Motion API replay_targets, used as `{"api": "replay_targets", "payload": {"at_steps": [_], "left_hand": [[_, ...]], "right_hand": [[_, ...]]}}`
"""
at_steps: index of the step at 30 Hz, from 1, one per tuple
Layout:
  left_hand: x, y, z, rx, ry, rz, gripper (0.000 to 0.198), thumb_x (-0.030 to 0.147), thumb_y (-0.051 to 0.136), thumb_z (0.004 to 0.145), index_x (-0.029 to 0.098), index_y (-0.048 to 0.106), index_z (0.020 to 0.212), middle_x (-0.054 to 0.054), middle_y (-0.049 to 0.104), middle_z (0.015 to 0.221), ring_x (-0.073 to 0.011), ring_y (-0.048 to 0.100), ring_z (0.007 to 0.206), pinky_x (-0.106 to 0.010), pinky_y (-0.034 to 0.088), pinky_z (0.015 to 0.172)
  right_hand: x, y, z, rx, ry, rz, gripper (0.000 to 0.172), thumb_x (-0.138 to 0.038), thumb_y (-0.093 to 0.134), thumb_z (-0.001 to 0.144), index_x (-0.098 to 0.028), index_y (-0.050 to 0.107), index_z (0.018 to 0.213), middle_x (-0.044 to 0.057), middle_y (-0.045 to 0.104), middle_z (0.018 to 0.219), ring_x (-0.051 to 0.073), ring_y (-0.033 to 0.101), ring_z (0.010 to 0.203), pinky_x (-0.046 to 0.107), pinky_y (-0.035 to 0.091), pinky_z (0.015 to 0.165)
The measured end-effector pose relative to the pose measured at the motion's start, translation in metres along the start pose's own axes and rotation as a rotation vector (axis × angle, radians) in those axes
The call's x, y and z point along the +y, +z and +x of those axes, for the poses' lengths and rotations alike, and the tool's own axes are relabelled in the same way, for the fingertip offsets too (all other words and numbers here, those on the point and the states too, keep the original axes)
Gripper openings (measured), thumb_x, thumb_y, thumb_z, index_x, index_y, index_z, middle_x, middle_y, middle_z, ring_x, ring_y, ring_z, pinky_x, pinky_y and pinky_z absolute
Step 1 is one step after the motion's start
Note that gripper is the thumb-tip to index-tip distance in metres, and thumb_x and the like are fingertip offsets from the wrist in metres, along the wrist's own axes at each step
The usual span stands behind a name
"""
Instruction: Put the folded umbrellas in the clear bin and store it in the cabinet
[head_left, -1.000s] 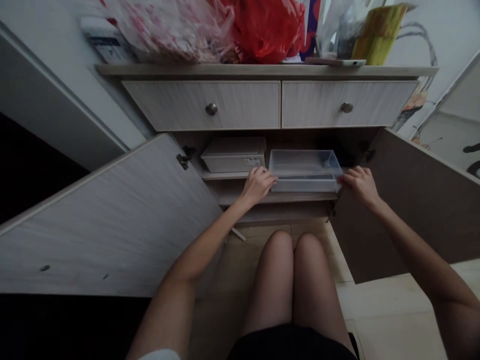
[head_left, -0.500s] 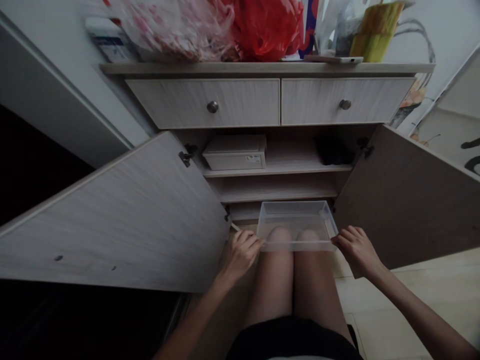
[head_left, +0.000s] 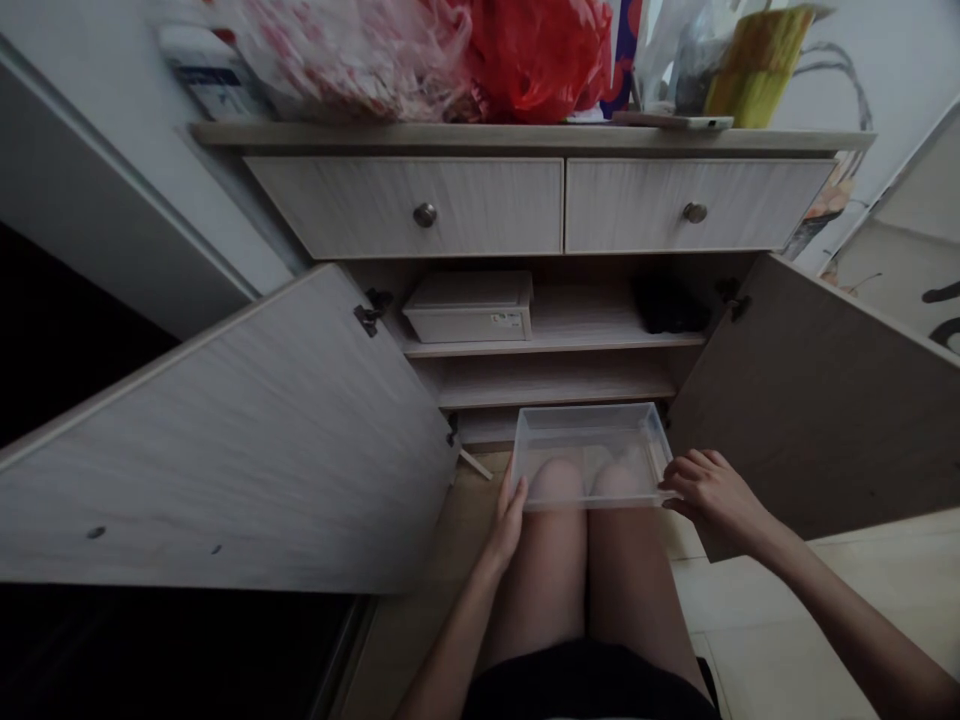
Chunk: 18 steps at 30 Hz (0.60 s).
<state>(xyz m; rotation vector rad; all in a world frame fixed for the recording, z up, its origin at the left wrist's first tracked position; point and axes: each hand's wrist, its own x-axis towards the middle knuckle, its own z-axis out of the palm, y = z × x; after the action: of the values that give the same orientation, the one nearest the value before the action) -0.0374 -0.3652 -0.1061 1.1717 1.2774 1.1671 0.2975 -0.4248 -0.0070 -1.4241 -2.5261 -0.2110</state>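
Observation:
A clear plastic bin [head_left: 585,418], shallow and rectangular, sits above my knees in front of the open cabinet. My left hand [head_left: 507,522] cups its left side, thumb up along the front left corner and the other fingers largely hidden behind the wall. At the front right corner, my right hand [head_left: 709,492] pinches the rim with bent fingers. My knees show through the see-through bottom, and a pale strip lies along the inside of the right wall.
Both cabinet doors, left [head_left: 247,430] and right [head_left: 817,410], stand swung outward beside my arms. A white lidded box [head_left: 469,308] and a dark item [head_left: 670,305] sit on the upper shelf. Plastic bags, including a red one [head_left: 540,60], cover the top above two closed drawers [head_left: 480,210].
My left hand has shifted from gripping the front left corner from above to cupping the bin's left side. The right hand keeps its hold; the bin is nearly in place.

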Motion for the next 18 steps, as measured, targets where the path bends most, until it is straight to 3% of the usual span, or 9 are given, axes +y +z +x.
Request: {"api": "replay_targets", "payload": {"at_steps": [4,10,14,18], "left_hand": [[-0.001,0.009,-0.003,-0.001,-0.022,-0.061,0.088,0.081,0.050,0.079,0.021,0.054,0.143,-0.010,0.041,0.160,-0.0277,0.036,0.149,-0.039,0.028,0.124],[-0.006,0.011,0.001,0.018,-0.044,-0.067,0.102,0.089,0.049,0.073,0.019,0.051,0.146,-0.014,0.037,0.161,-0.0331,0.044,0.143,-0.046,0.036,0.119],[-0.011,0.014,0.006,0.082,-0.026,-0.055,0.092,0.087,0.048,0.075,0.023,0.058,0.140,-0.011,0.046,0.156,-0.0321,0.045,0.142,-0.046,0.039,0.118],[-0.013,0.014,0.006,0.138,-0.021,-0.017,0.081,0.082,0.046,0.081,0.022,0.064,0.132,-0.012,0.060,0.143,-0.0306,0.048,0.140,-0.045,0.040,0.117]], "right_hand": [[0.055,-0.006,0.043,0.033,0.169,0.108,0.031,-0.038,0.060,0.095,-0.024,0.070,0.120,0.009,0.071,0.098,0.023,0.065,0.090,0.033,0.045,0.076],[0.156,0.011,0.166,0.140,0.706,0.004,0.042,-0.032,0.049,0.097,-0.010,0.065,0.129,0.021,0.063,0.122,0.031,0.061,0.110,0.038,0.048,0.088],[0.182,0.026,0.224,0.033,0.864,-0.031,0.048,-0.032,0.052,0.096,-0.007,0.058,0.136,0.027,0.056,0.132,0.036,0.054,0.122,0.042,0.046,0.092],[0.183,0.038,0.245,-0.051,0.960,-0.021,0.045,-0.023,0.053,0.094,-0.002,0.058,0.133,0.032,0.057,0.125,0.037,0.056,0.120,0.042,0.047,0.090]]}}
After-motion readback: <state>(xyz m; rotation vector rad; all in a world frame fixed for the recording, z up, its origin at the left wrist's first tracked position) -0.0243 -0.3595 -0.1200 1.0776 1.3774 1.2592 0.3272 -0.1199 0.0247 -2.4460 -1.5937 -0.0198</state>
